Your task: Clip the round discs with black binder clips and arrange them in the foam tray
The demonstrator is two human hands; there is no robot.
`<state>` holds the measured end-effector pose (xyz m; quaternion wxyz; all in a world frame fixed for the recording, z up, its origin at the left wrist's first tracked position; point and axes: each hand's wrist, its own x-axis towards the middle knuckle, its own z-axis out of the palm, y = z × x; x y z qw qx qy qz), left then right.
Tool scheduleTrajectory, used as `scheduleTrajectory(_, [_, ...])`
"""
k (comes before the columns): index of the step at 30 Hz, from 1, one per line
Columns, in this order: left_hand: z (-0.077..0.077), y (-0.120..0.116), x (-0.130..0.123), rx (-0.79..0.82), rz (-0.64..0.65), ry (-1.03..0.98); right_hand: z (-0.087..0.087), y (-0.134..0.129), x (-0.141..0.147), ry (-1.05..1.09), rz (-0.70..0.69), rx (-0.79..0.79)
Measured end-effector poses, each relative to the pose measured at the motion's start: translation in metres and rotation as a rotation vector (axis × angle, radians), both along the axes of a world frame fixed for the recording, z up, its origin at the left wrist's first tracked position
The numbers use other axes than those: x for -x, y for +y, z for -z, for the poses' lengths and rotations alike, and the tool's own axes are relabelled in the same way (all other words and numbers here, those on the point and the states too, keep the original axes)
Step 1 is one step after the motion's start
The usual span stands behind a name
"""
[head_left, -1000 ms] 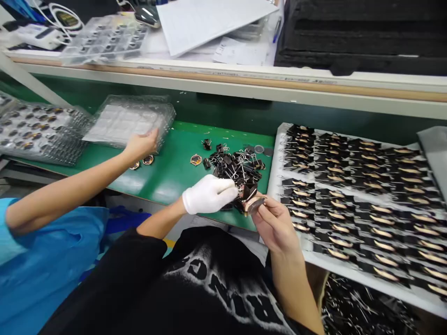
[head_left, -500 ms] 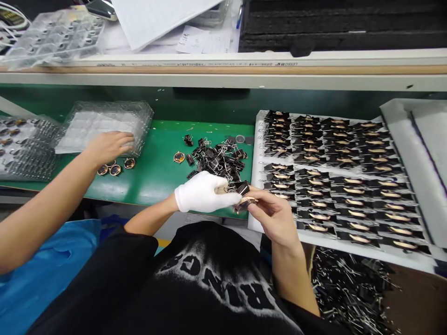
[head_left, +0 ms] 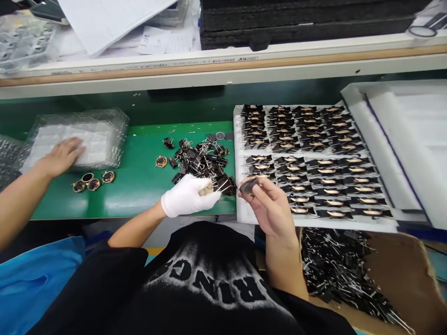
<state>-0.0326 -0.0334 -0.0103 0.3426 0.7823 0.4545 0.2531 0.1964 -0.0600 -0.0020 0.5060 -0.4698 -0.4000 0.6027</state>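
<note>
My left hand (head_left: 188, 195), in a white glove, is closed on the wire handles of a black binder clip (head_left: 226, 184). A round, dark-faced piece with a gold-coloured rim, like a watch case (head_left: 249, 185), is pinched between the fingers and thumb of my bare right hand (head_left: 274, 209). A small gap separates the clip from the round piece. Just beyond my left hand lies a pile of binder clips (head_left: 200, 160), and left of it a single gold-rimmed round piece (head_left: 161, 161).
A white foam tray (head_left: 244, 211) holds rows of clipped round pieces at right. Below it is a box of loose binder clips (head_left: 335, 265). A co-worker's hand (head_left: 61, 156) rests on clear plastic trays (head_left: 120, 135), near several round pieces (head_left: 93, 184). A shelf edge (head_left: 209, 70) crosses above.
The clip and the round piece, close together before, are now apart. The round piece has turned its dark face up. The view has shifted right, and the co-worker's hand lies further onto the plastic trays.
</note>
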Motion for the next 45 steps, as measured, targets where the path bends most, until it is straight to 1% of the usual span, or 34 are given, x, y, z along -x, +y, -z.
scheduleTrajectory(2, [0.001, 0.001, 0.000, 0.071, 0.037, -0.012, -0.001, 0.003, -0.001, 0.036, 0.092, 0.059])
scheduleTrajectory(4, [0.002, 0.001, -0.001, 0.142, 0.093, -0.046, 0.001, 0.004, -0.001, 0.005, 0.117, 0.072])
scheduleTrajectory(6, [0.003, 0.001, -0.002, 0.208, 0.134, -0.094, 0.003, 0.005, 0.000, -0.047, 0.115, 0.044])
scheduleTrajectory(11, [0.001, -0.001, -0.003, 0.372, 0.169, -0.170, 0.008, 0.002, 0.003, -0.129, 0.123, -0.045])
scheduleTrajectory(13, [0.001, -0.002, -0.003, 0.362, 0.182, -0.174, 0.011, 0.001, 0.002, -0.147, 0.135, -0.062])
scheduleTrajectory(18, [0.005, -0.004, -0.003, 0.272, 0.177, -0.151, 0.016, 0.000, 0.002, -0.144, 0.102, -0.066])
scheduleTrajectory(23, [0.009, -0.006, -0.007, 0.294, 0.149, -0.138, 0.018, -0.002, 0.004, -0.192, 0.087, -0.066])
scheduleTrajectory(25, [0.008, -0.006, -0.007, 0.298, 0.145, -0.132, 0.019, -0.001, 0.006, -0.165, 0.087, -0.043])
scheduleTrajectory(27, [0.006, -0.003, -0.003, 0.292, 0.234, -0.131, 0.018, -0.001, 0.009, -0.080, 0.100, -0.007])
scheduleTrajectory(28, [0.005, 0.000, 0.001, 0.274, 0.294, -0.122, 0.017, 0.000, 0.010, -0.008, 0.111, 0.021])
scheduleTrajectory(29, [0.004, 0.004, 0.006, 0.236, 0.317, -0.094, 0.016, 0.000, 0.011, 0.080, 0.126, 0.056])
scheduleTrajectory(30, [0.003, 0.010, 0.012, 0.172, 0.271, -0.038, 0.015, 0.000, 0.013, 0.178, 0.144, 0.096])
scheduleTrajectory(31, [0.002, 0.016, 0.019, 0.085, 0.149, 0.049, 0.013, 0.000, 0.015, 0.280, 0.163, 0.135])
scheduleTrajectory(33, [0.004, 0.031, 0.034, -0.087, -0.221, 0.273, 0.011, 0.000, 0.018, 0.458, 0.201, 0.184])
scheduleTrajectory(34, [0.006, 0.040, 0.040, -0.122, -0.373, 0.376, 0.010, 0.000, 0.019, 0.517, 0.215, 0.194])
scheduleTrajectory(35, [0.008, 0.047, 0.046, -0.112, -0.462, 0.455, 0.010, 0.000, 0.020, 0.553, 0.221, 0.199])
scheduleTrajectory(36, [0.011, 0.055, 0.051, -0.064, -0.483, 0.512, 0.011, 0.000, 0.022, 0.571, 0.218, 0.205])
scheduleTrajectory(37, [0.013, 0.061, 0.054, 0.005, -0.459, 0.555, 0.011, 0.000, 0.023, 0.573, 0.209, 0.216])
scheduleTrajectory(39, [0.018, 0.071, 0.059, 0.112, -0.361, 0.615, 0.013, 0.000, 0.026, 0.557, 0.180, 0.242])
scheduleTrajectory(41, [0.021, 0.076, 0.064, 0.154, -0.303, 0.663, 0.015, -0.001, 0.028, 0.540, 0.154, 0.255])
scheduleTrajectory(42, [0.022, 0.076, 0.067, 0.159, -0.306, 0.682, 0.015, -0.001, 0.028, 0.526, 0.147, 0.254])
scheduleTrajectory(45, [0.018, 0.070, 0.080, 0.127, -0.377, 0.709, 0.016, -0.004, 0.028, 0.456, 0.134, 0.221])
